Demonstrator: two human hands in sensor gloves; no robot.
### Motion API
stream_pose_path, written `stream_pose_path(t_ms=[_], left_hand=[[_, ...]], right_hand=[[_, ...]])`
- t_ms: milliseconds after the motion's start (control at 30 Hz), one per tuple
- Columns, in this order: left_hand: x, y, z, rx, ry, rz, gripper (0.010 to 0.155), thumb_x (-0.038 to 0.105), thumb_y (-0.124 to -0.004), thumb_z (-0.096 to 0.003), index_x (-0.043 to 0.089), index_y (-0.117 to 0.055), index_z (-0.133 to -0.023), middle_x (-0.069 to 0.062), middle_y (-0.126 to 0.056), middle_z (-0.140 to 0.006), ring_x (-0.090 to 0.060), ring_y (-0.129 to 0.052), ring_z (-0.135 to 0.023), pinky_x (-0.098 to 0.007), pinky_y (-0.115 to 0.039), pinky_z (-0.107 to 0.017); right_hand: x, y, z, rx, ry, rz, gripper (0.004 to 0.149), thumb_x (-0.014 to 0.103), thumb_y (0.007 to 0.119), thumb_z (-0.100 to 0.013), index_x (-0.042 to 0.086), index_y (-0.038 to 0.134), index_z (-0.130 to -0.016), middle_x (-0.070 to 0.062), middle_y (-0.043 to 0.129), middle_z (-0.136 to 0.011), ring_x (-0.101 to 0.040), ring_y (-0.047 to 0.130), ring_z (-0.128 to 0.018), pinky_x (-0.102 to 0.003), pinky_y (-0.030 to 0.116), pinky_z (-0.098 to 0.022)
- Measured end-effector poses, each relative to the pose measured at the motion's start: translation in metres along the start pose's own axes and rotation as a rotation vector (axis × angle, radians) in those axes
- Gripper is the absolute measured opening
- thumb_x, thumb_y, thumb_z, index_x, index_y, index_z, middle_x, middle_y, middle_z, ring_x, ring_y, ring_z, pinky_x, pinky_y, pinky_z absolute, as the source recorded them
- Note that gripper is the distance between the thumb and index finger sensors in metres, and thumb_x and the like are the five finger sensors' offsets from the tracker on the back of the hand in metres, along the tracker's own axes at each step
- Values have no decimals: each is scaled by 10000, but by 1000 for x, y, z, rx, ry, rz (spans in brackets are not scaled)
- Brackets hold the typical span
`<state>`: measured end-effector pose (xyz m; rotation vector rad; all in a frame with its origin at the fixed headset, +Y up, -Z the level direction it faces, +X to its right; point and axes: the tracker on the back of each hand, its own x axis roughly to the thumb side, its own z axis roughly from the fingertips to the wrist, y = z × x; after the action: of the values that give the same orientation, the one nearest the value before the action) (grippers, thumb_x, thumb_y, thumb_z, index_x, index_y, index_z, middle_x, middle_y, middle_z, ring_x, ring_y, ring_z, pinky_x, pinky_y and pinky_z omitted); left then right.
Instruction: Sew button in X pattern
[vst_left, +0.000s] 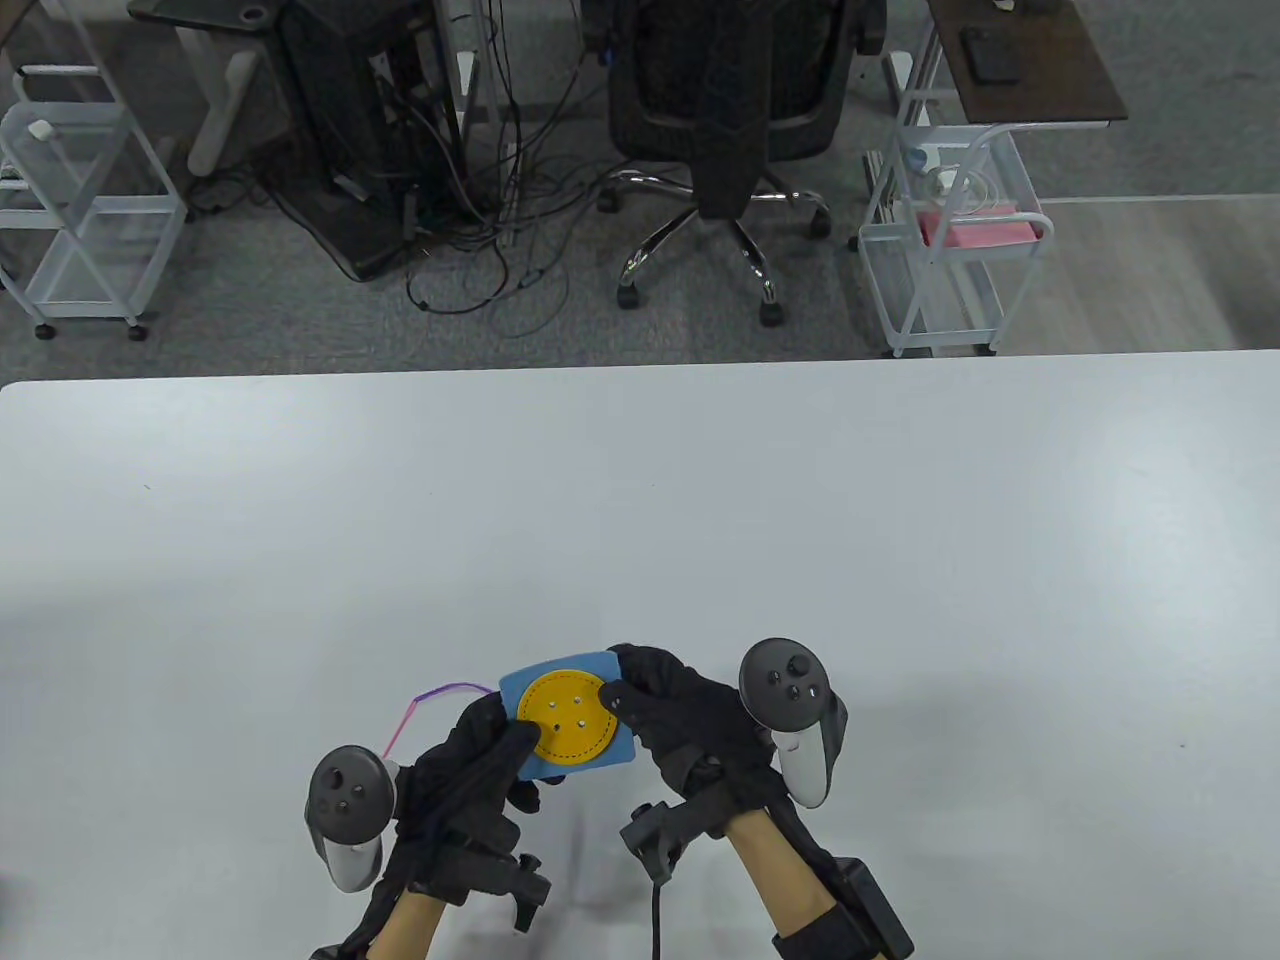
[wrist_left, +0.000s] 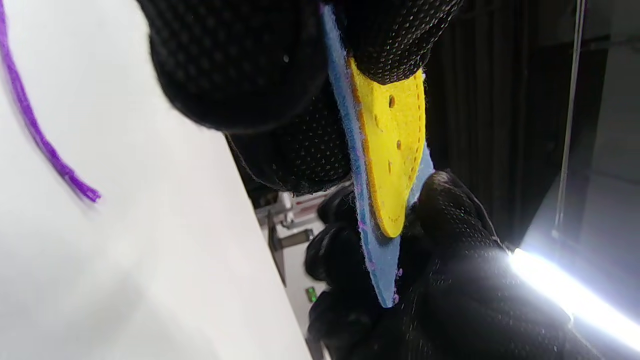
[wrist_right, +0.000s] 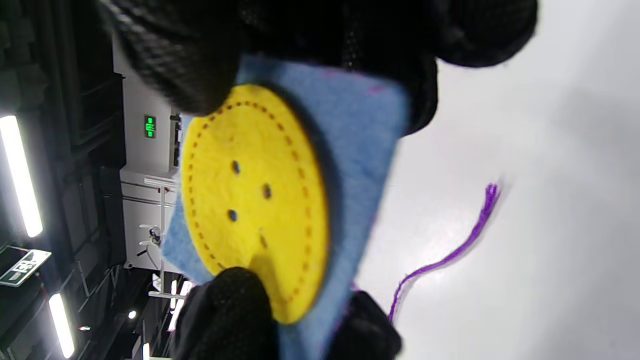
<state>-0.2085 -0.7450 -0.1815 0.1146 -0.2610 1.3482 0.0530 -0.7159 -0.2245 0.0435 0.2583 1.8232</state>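
Note:
A yellow felt button (vst_left: 570, 715) with several holes lies on a blue felt square (vst_left: 618, 748); both are held above the white table (vst_left: 700, 520). My left hand (vst_left: 480, 755) pinches the piece at its near-left edge, thumb on the yellow disc. My right hand (vst_left: 690, 715) pinches its right edge. The wrist views show the button (wrist_left: 392, 150) (wrist_right: 252, 200) and the blue felt (wrist_left: 377, 260) (wrist_right: 360, 130) between gloved fingers. A purple thread (vst_left: 435, 700) (wrist_left: 35, 130) (wrist_right: 450, 257) lies on the table to the left. No needle shows.
The table's far edge (vst_left: 640, 365) faces an office chair (vst_left: 730, 130), wire carts (vst_left: 950, 250) and cables on the floor. Bare white tabletop spreads around my hands.

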Motion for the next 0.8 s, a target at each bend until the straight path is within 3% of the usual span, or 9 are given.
stream_pose_path(t_ms=[133,367,533,733,800], left_hand=[[1,1,0,10,-5,1,411,240,-738,-575,43,-723,-935,-163,-964,-714,-198,-1115,-382,-168,-969,-198],[0,-2,1,1,-13,-25,413,238,-740,-573,39,-725,-934,-167,-967,-710,-195,-1119,-379,-157,-970,-191],[2,1,-1,-26,-20,-35,440,257,-742,-576,27,-713,-950,-182,-958,-732,-232,-1116,-413,-200,-974,-220],[15,41,0,81,-52,-195,496,279,-736,-583,17,-656,-996,-230,-896,-819,-315,-1078,-523,-293,-963,-304],[23,59,3,134,-60,-332,505,281,-740,-583,22,-647,-1007,-241,-875,-848,-344,-1059,-565,-323,-956,-331]], right_hand=[[-2,5,-1,62,23,42,674,443,828,-446,91,653,-994,-190,840,-871,-328,936,-627,-474,771,-444],[-3,7,0,38,21,-1,476,316,835,-464,144,768,-903,-125,940,-733,-263,988,-495,-428,809,-361],[-4,6,0,38,19,-26,423,293,808,-483,172,784,-888,-123,937,-727,-263,979,-481,-423,804,-359],[-5,-10,-2,22,52,-109,428,284,758,-515,164,740,-926,-128,904,-760,-263,953,-508,-423,784,-390],[-5,-18,-2,14,60,-141,428,283,745,-528,165,723,-939,-126,890,-774,-262,942,-523,-423,777,-404]])
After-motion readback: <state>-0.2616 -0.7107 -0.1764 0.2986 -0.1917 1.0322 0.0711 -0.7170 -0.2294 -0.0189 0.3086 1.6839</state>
